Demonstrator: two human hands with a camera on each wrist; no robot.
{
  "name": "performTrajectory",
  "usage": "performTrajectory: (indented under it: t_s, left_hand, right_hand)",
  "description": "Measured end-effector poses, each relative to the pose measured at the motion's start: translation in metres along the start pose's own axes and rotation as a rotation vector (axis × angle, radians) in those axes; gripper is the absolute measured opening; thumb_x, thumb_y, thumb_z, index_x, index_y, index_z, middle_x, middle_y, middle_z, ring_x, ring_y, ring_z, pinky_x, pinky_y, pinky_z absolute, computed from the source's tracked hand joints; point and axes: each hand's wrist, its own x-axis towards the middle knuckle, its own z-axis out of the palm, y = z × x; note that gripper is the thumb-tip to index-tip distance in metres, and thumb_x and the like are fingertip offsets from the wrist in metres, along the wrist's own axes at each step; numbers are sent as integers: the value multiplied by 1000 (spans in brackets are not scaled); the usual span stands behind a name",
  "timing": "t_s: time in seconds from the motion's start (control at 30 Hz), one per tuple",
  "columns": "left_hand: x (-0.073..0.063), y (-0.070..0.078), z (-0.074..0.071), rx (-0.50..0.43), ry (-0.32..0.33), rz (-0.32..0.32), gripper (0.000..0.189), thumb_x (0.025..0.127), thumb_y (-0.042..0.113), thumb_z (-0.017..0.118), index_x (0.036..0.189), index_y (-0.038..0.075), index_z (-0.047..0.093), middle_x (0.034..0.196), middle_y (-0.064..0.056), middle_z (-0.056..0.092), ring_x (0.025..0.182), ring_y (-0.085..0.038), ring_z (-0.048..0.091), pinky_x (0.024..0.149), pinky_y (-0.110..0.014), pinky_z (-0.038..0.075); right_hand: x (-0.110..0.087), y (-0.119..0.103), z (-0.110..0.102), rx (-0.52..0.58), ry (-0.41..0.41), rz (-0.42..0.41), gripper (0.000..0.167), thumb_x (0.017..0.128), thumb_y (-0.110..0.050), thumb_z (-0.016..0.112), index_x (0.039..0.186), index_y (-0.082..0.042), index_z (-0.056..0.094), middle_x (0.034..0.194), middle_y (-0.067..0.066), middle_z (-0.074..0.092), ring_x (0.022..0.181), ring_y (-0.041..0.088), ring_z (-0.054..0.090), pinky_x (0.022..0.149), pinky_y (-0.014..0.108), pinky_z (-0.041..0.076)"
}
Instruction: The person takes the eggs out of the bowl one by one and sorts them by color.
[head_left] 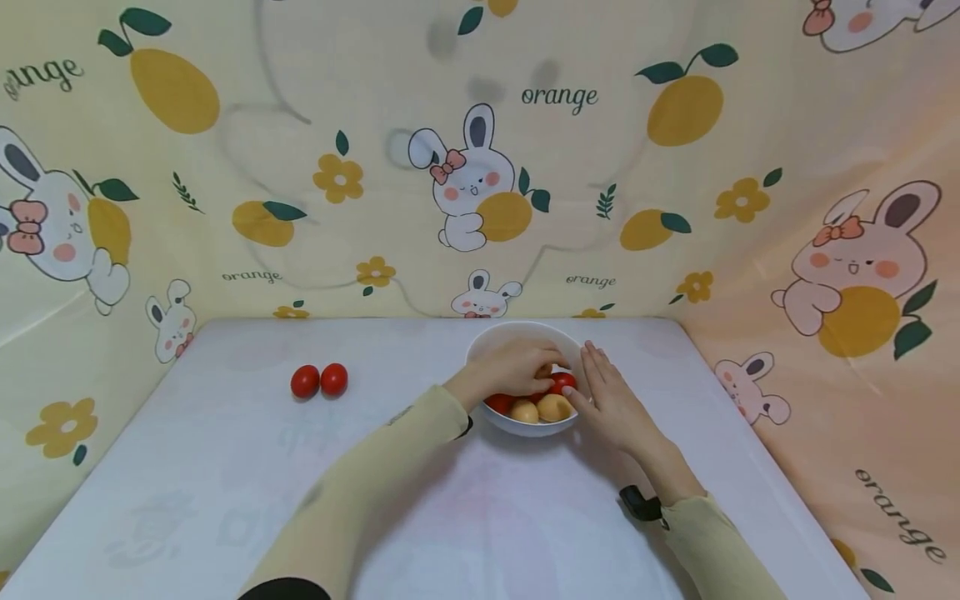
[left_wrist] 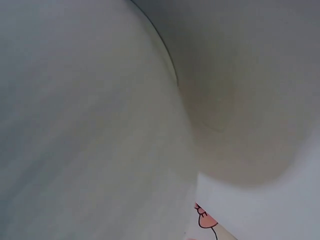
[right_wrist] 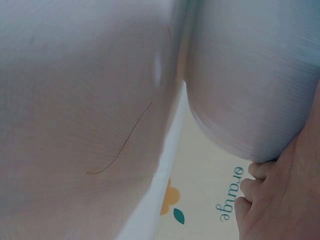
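Note:
A white bowl (head_left: 525,429) stands toward the back of the table, holding red tomatoes (head_left: 498,404) and yellowish-brown round pieces (head_left: 555,407) whose kind I cannot tell. Inside it, my left hand (head_left: 517,367) has its fingers curled around a brownish piece (head_left: 553,369), mostly hidden by them. My right hand (head_left: 618,408) lies along the bowl's right side with straight fingers, the thumb reaching over the rim. In the right wrist view, fingers of the right hand (right_wrist: 285,195) touch the bowl's outer wall (right_wrist: 250,80). Only blurred pale surfaces fill most of the left wrist view.
Two red tomatoes (head_left: 319,381) sit side by side on the white table (head_left: 225,467), left of the bowl. Behind the table hangs a cloth (head_left: 360,108) printed with rabbits and oranges, which also runs along both sides.

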Motion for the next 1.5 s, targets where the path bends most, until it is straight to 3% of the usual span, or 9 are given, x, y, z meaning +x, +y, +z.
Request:
performTrajectory:
  t_s: [0.23,0.67,1.07,1.3,1.5]
  left_hand:
    - [2,3,2,1,-73,29,38,102,23,67,141,22,67,142,-1,62,132,-17,56,118,-29,38]
    - [4,2,1,-6,-142,-36,55,96,18,75,149,19,59,152,2,56,141,-19,49,122,-35,32]
    - [4,2,3,-1,-128,-76,53,97,25,76,147,18,61,150,0,57,138,-19,51,121,-38,35]
    - [2,0,1,-4,-82,-58,51,97,26,74,146,14,61,146,-2,60,132,-16,54,117,-29,38]
    - [-3,2,-5,-4,-46,-54,53,97,28,74,146,14,61,148,-3,58,134,-18,53,118,-30,37]
  right_hand:
    - [1,-2,0,7,-7,0,89,107,-52,49,164,2,9,174,17,4,159,41,4,125,62,12]
    - [0,-1,-1,-6,-5,-6,88,107,-54,46,165,1,9,174,17,4,159,41,4,125,62,12]
    - [-2,-1,-1,-2,-1,-13,87,108,-54,45,164,2,10,173,18,5,158,43,7,125,62,12]
    - [-2,-2,-1,-4,0,-6,86,108,-53,44,164,3,10,173,19,6,159,42,6,125,62,13]
    - [-2,-2,-1,-11,0,0,87,107,-55,43,164,2,10,173,18,6,159,42,6,125,62,13]
